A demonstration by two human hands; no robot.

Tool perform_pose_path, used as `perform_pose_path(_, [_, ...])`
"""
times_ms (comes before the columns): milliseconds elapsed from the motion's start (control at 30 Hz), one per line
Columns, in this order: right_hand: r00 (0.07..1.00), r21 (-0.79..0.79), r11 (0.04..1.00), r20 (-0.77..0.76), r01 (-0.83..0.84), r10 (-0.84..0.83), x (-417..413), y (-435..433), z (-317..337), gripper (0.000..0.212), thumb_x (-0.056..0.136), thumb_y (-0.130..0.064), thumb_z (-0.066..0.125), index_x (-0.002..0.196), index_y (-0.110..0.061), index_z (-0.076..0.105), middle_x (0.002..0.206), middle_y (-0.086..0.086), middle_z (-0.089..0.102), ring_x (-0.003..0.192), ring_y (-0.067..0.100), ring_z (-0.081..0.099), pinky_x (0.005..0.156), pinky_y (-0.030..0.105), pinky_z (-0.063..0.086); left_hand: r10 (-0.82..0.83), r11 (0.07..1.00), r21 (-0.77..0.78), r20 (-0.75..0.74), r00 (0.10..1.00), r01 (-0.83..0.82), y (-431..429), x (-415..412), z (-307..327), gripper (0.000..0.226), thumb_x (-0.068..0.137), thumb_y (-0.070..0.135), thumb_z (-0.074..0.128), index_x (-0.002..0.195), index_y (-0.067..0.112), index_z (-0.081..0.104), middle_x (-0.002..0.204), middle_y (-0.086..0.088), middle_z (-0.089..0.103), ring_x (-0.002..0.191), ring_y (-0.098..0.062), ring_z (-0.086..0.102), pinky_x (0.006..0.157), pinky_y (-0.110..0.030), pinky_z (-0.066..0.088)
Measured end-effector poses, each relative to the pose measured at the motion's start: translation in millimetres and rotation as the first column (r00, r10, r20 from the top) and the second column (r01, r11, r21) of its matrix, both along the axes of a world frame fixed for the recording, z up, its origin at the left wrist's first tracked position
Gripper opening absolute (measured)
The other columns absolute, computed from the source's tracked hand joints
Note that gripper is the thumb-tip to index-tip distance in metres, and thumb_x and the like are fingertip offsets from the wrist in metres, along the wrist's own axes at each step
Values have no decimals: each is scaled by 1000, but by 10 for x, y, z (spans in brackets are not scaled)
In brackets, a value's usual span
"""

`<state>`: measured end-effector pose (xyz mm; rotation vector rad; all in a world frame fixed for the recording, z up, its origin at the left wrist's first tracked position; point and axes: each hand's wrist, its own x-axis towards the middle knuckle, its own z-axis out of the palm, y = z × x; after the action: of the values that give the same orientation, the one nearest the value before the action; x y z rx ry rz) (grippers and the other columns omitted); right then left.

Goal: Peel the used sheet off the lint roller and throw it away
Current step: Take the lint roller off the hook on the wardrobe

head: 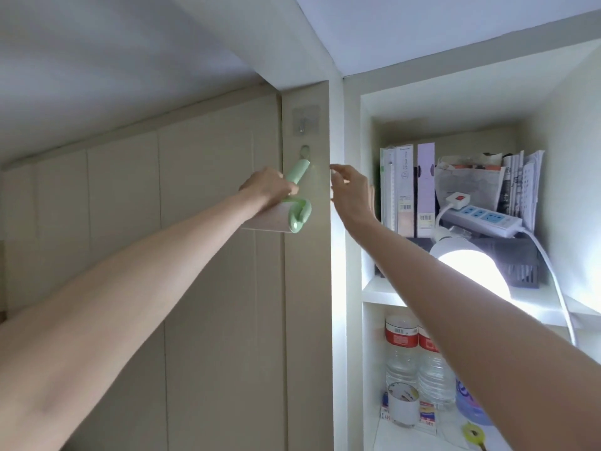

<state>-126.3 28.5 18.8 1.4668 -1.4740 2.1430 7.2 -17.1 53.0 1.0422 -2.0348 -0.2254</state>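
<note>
A pale green lint roller (297,209) is held up against the beige cabinet side panel, its handle pointing up toward a small hook (305,152). Its white sheet roll (270,219) sticks out to the left below my fist. My left hand (268,188) is closed round the lower part of the handle. My right hand (353,193) hovers just right of the roller with fingers spread and nothing in it, not touching the roller.
A clear adhesive hook (305,121) sits higher on the panel. To the right, white shelves hold books (408,190), a power strip (481,218), a lit lamp (471,265), and water bottles (418,359) below. Beige cabinet doors (195,288) fill the left.
</note>
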Motion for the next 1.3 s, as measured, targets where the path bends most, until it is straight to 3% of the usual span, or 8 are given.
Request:
perform_pose_path(267, [806, 106, 916, -523, 386, -279, -86, -183, 359, 52, 89, 0, 44, 139, -15, 41, 157, 0, 23, 141, 23, 21, 111, 35, 25, 18, 990, -131, -232, 973, -49, -13, -52, 36, 27, 85, 32, 52, 95, 12, 67, 84, -6, 60, 79, -29, 54, 62, -29, 32])
perform_pose_path(433, [857, -80, 942, -397, 325, -329, 18, -185, 344, 54, 83, 5, 48, 134, -13, 48, 147, 5, 41, 133, 26, 34, 106, 36, 34, 27, 970, -220, -311, 950, -100, -62, -70, 4, 26, 87, 34, 49, 96, 16, 66, 93, -11, 69, 89, -34, 62, 70, -32, 41])
perform_pose_path(667, [900, 14, 965, -363, 263, -240, 53, -126, 275, 52, 83, 3, 45, 131, -14, 52, 136, 7, 52, 127, 26, 40, 95, 34, 38, 32, 998, -42, -340, 940, -49, -166, -23, 193, 31, 81, 32, 55, 102, 13, 69, 99, -9, 70, 94, -32, 65, 69, -28, 40])
perform_pose_path(833, [989, -102, 995, -151, -14, -1, 220, 113, -12, 51, 82, 4, 48, 130, -12, 50, 131, 8, 55, 116, 25, 50, 97, 34, 41, 58, 949, -285, -263, 963, -135, 79, 55, -10, 28, 87, 37, 49, 101, 18, 64, 97, -12, 70, 95, -34, 63, 80, -35, 43])
perform_pose_path(900, [974, -215, 975, -203, 54, -98, 283, 284, -249, 60, 76, 8, 50, 132, -13, 48, 135, 9, 52, 119, 24, 48, 98, 31, 39, 68, 883, -455, -130, 989, -120, 246, 110, -328, 29, 89, 39, 48, 105, 20, 61, 97, -10, 71, 95, -31, 63, 88, -37, 38])
perform_pose_path(1000, [622, -355, 886, -632, 299, -463, 267, 419, -626, 66, 70, 8, 52, 133, -12, 49, 145, 13, 44, 138, 30, 31, 116, 48, 17, 102, 802, -596, 67, 993, -42, 423, 215, -802, 37, 90, 37, 49, 123, 20, 56, 115, -4, 68, 110, -25, 59, 105, -42, 22])
perform_pose_path(1100, [383, -268, 852, -804, 450, -455, 284, 447, -892, 55, 73, -3, 67, 126, -9, 55, 120, 11, 64, 123, 32, 53, 115, 59, 10, 146, 742, -670, 215, 966, 37, 465, 311, -1100, 40, 89, 36, 51, 120, 13, 61, 107, -5, 71, 104, -27, 63, 110, -52, 17])
perform_pose_path(1300, [636, 79, 938, -754, 337, -165, 430, 770, -1094, 43, 81, -15, 68, 122, -21, 59, 105, 6, 71, 93, 32, 63, 80, 34, 43, 107, 552, -831, 150, 983, 67, 560, 565, -1450, 27, 78, 33, 58, 97, 16, 70, 91, -1, 71, 92, -23, 66, 109, -61, 24])
